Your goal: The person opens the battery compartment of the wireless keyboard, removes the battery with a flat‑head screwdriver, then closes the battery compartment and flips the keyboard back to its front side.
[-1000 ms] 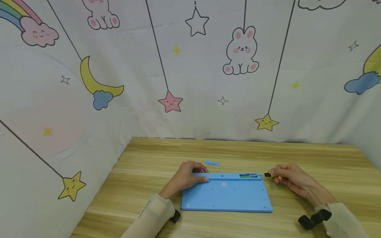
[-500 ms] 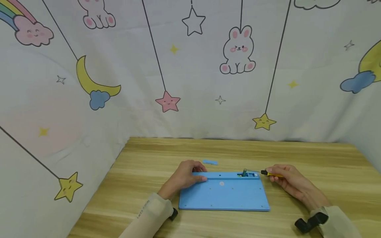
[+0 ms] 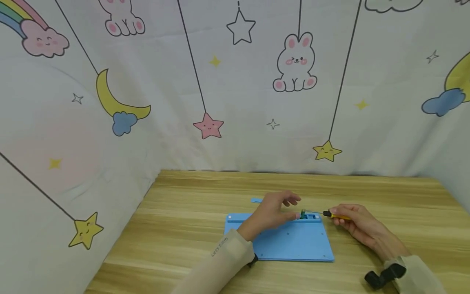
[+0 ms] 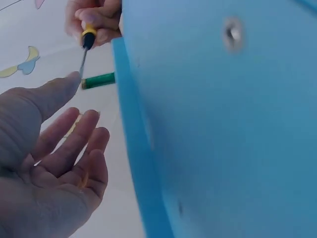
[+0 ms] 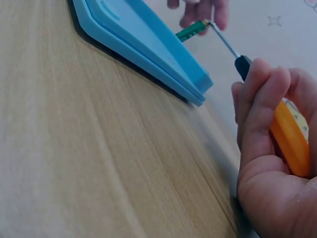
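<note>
A blue keyboard (image 3: 290, 241) lies underside up on the table, its battery compartment (image 3: 313, 217) uncovered at the far right. Out of that compartment a green battery (image 4: 99, 81) sticks up on end. My right hand (image 3: 358, 222) grips a screwdriver (image 5: 290, 139) with a yellow-orange handle and black collar; its metal tip is right at the battery's top end. My left hand (image 3: 275, 210) hovers over the keyboard's raised back strip, fingers spread and loosely bent, thumb tip close beside the battery. It holds nothing.
A small blue battery cover (image 3: 256, 200) lies on the wooden table (image 3: 183, 212) behind the keyboard, partly hidden by the left hand. A white curtain (image 3: 249, 90) with cartoon prints hangs behind and at the sides.
The battery has tipped up from lying in the compartment to standing on end at the screwdriver tip. My left hand has let go of the keyboard's left side and moved right towards the battery.
</note>
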`<move>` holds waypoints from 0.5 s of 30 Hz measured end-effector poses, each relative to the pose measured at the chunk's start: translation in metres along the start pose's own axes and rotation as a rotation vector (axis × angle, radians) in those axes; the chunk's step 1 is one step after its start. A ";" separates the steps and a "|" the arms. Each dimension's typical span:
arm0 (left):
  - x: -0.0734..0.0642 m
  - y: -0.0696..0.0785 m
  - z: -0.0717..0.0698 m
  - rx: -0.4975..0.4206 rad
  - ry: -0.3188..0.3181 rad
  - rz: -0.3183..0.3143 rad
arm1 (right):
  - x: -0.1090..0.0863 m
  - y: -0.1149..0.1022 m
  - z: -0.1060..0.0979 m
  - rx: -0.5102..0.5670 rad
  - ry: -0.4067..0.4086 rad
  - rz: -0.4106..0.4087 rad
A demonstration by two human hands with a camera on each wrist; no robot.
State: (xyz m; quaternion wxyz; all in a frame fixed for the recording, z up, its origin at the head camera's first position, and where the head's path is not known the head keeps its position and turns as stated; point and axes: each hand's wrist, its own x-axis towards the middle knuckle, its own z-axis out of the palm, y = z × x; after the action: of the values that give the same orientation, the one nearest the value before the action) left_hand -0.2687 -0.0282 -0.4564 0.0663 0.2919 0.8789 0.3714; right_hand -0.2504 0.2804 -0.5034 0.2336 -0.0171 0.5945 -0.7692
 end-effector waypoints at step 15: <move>0.020 0.009 0.014 -0.007 -0.009 0.032 | -0.002 0.001 -0.002 0.020 -0.027 -0.025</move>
State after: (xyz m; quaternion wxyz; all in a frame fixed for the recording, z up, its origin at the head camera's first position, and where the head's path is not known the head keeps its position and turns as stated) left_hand -0.2759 -0.0032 -0.4582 0.0654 0.3075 0.8724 0.3743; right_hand -0.2494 0.2832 -0.5042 0.2321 -0.0324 0.5832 -0.7778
